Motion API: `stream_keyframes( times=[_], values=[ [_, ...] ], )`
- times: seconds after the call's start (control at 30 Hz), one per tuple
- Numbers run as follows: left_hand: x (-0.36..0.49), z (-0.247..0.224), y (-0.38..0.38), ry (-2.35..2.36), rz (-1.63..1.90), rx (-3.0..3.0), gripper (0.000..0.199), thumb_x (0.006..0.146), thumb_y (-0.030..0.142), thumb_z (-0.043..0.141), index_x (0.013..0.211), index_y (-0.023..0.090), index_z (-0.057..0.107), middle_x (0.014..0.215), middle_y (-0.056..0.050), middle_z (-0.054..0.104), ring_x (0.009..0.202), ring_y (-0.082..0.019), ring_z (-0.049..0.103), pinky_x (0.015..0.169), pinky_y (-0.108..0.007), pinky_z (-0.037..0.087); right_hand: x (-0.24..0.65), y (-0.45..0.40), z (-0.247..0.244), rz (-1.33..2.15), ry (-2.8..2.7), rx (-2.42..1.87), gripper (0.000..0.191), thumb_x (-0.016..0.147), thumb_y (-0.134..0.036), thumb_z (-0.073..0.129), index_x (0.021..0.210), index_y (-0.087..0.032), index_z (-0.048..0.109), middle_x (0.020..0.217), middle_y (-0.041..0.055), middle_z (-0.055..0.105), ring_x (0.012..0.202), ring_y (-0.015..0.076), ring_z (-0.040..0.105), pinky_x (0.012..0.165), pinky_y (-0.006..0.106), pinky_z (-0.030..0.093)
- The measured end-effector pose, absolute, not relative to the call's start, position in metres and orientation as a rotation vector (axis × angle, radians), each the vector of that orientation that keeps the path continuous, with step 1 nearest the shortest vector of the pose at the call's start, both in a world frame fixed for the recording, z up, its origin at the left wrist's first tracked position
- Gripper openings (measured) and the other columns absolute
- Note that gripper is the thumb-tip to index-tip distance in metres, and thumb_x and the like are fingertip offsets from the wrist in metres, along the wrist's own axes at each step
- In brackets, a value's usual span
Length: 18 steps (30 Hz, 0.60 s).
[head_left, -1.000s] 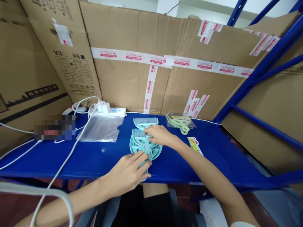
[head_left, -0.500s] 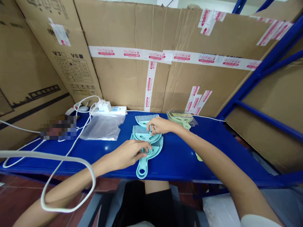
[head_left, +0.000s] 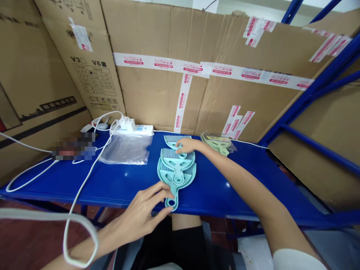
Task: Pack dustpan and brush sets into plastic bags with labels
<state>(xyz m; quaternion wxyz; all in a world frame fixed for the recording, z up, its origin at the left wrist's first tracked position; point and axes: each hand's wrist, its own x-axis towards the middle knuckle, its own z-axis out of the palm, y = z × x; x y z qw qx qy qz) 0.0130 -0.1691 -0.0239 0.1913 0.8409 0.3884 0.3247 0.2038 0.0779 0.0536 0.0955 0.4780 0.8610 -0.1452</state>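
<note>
A light teal dustpan (head_left: 191, 182) lies on the blue table with its handle toward me. Two small teal hand brushes overlap on it: a lower brush (head_left: 168, 176) and a middle brush (head_left: 177, 163). Beyond them lies a far brush (head_left: 171, 141) with grey-blue bristles. My right hand (head_left: 187, 145) has its fingers closed on this far brush near its handle. My left hand (head_left: 149, 206) is at the ringed end of the dustpan handle, with thumb and fingers apart on either side; whether it grips is unclear.
A clear plastic bag (head_left: 126, 149) lies to the left, by a white power strip (head_left: 143, 130) with cables. One loose white cable (head_left: 67, 232) loops over my left forearm. A bagged green brush-and-dustpan set (head_left: 216, 143) lies at the back right. Cardboard walls (head_left: 152, 97) enclose the table.
My left hand has left the lower brush and drawn back toward me, down to the dustpan handle's end. My right hand has moved from the middle brush's upper edge to the far brush.
</note>
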Motion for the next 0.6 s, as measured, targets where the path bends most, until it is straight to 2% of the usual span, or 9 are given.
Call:
stream_keyframes(
  times=[0.07, 0.13, 0.23, 0.37, 0.47, 0.6],
  values=[
    [0.012, -0.031, -0.17, 1.104, 0.898, 2.345, 0.016, 0.103, 0.03, 0.063, 0.119, 0.026, 0.063, 0.123, -0.009, 0.065, 0.109, -0.023, 0.068, 0.085, -0.034, 0.057, 0.199, 0.079, 0.056, -0.489, 2.49, 1.444, 0.045, 0.087, -0.043, 0.078, 0.125, -0.02, 0.074, 0.083, 0.0049, 0.078, 0.063, 0.0174, 0.069, 0.06, 0.025, 0.051],
    [0.009, -0.035, -0.169, 1.103, 0.901, 2.334, 0.021, 0.102, 0.034, 0.066, 0.122, 0.027, 0.063, 0.126, -0.009, 0.064, 0.113, -0.024, 0.067, 0.087, -0.036, 0.057, 0.198, 0.076, 0.061, -0.528, 2.455, 1.483, 0.038, 0.085, -0.038, 0.078, 0.118, -0.019, 0.076, 0.079, 0.0037, 0.075, 0.053, 0.0145, 0.063, 0.054, 0.025, 0.049],
    [-0.001, -0.036, -0.164, 1.115, 0.944, 2.318, 0.024, 0.102, 0.036, 0.067, 0.124, 0.028, 0.063, 0.127, -0.009, 0.064, 0.113, -0.024, 0.068, 0.086, -0.035, 0.057, 0.202, 0.063, 0.069, -0.602, 2.46, 1.522, 0.024, 0.086, -0.031, 0.071, 0.107, -0.02, 0.076, 0.081, 0.0026, 0.074, 0.05, 0.0121, 0.061, 0.052, 0.024, 0.049],
    [-0.009, -0.035, -0.158, 1.117, 1.06, 2.259, 0.015, 0.105, 0.031, 0.061, 0.119, 0.026, 0.063, 0.118, -0.007, 0.065, 0.099, -0.019, 0.068, 0.08, -0.032, 0.055, 0.207, 0.046, 0.073, -0.699, 2.489, 1.535, 0.02, 0.086, -0.03, 0.07, 0.103, -0.023, 0.074, 0.075, -0.0012, 0.071, 0.052, 0.0129, 0.065, 0.055, 0.023, 0.047],
    [-0.006, -0.036, -0.157, 1.08, 1.088, 2.247, 0.011, 0.106, 0.026, 0.059, 0.116, 0.024, 0.064, 0.116, -0.006, 0.066, 0.101, -0.018, 0.068, 0.084, -0.031, 0.054, 0.205, 0.046, 0.072, -0.438, 2.525, 1.59, 0.024, 0.085, -0.028, 0.073, 0.108, -0.024, 0.071, 0.084, -0.0006, 0.074, 0.064, 0.0162, 0.07, 0.061, 0.024, 0.045],
    [-0.007, -0.042, -0.155, 1.075, 1.123, 2.223, 0.012, 0.106, 0.022, 0.058, 0.115, 0.024, 0.066, 0.116, -0.005, 0.066, 0.098, -0.015, 0.068, 0.08, -0.027, 0.053, 0.202, 0.035, 0.078, -0.199, 2.63, 1.663, 0.026, 0.09, -0.027, 0.068, 0.116, -0.023, 0.069, 0.107, 0.0057, 0.077, 0.103, 0.0243, 0.071, 0.076, 0.027, 0.042]
  ],
)
